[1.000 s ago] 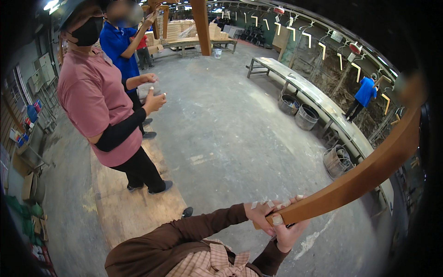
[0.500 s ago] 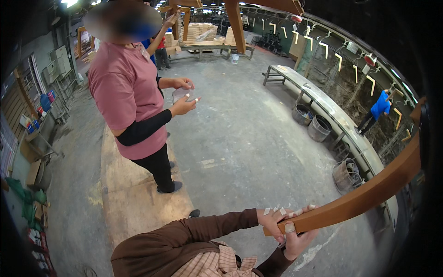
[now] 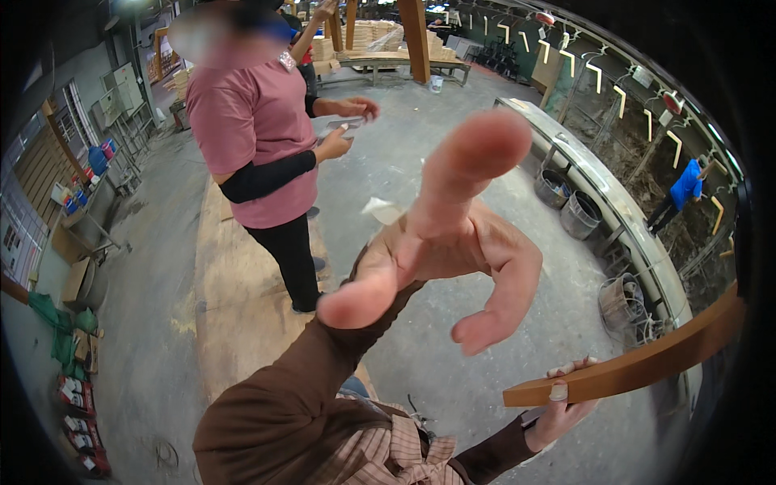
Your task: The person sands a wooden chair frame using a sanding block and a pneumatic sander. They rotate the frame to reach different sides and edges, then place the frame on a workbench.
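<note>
My left hand (image 3: 453, 242) is raised close to the view, its fingers spread and bent, touching nothing I can see. A small white scrap (image 3: 383, 211) shows beside its thumb side; whether it is tape on a finger, I cannot tell. At the lower right, my right hand (image 3: 566, 408) is wrapped round the near end of a curved brown wooden part (image 3: 630, 364), with white tape on its fingertips. The part runs up to the right, out to the dark rim. Under the right palm a greyish edge (image 3: 532, 416) peeks out, too covered to name.
A co-worker in a pink shirt (image 3: 271, 145) stands at left on a plywood sheet (image 3: 234, 323), holding a greyish pad. A long bench (image 3: 598, 174) with buckets (image 3: 578, 214) beneath lines the right. Light angled pieces (image 3: 594, 77) hang near a person in blue (image 3: 687, 184).
My left hand has let go of the wooden part's end and risen toward the view, fingers spreading. My right hand still grips the part. The scene has shifted slightly rightward.
</note>
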`<state>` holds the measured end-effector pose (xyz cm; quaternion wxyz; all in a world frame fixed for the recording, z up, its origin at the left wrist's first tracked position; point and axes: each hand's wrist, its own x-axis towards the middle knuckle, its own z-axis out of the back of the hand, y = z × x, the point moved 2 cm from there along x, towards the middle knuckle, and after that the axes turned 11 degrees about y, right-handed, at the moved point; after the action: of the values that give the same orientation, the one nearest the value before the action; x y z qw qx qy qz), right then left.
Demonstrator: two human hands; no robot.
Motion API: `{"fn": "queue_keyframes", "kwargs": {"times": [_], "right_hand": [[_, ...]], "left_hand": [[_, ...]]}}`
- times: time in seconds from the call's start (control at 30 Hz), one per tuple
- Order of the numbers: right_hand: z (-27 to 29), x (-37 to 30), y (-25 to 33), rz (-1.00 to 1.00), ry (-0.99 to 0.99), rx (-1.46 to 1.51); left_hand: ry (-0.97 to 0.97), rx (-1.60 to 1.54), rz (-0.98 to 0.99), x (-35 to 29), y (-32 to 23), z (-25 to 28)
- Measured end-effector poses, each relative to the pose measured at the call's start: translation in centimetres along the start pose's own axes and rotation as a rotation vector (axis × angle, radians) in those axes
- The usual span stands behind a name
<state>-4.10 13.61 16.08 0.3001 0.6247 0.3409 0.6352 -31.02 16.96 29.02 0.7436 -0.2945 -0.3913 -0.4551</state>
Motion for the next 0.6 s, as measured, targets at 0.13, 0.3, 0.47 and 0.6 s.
{"fn": "queue_keyframes", "kwargs": {"times": [0.13, 0.3, 0.47, 0.6], "right_hand": [[-0.1, -0.3, -0.1, 0.014, 0.007, 0.000], [0.1, -0.1, -0.2, 0.009, 0.056, 0.056], [-0.1, -0.4, -0.1, -0.071, -0.044, 0.052], [0.2, -0.9, 0.1, -0.063, -0.037, 0.053]], "left_hand": [[-0.009, -0.067, 0.220, 0.0, -0.7, -0.3], [-0.313, -0.063, 0.999, -10.1, 4.8, -4.5], [-0.115, 0.104, 1.731, -28.4, 8.9, -14.5], [0.146, 0.293, 1.793, -38.9, 6.4, -22.0]]}}
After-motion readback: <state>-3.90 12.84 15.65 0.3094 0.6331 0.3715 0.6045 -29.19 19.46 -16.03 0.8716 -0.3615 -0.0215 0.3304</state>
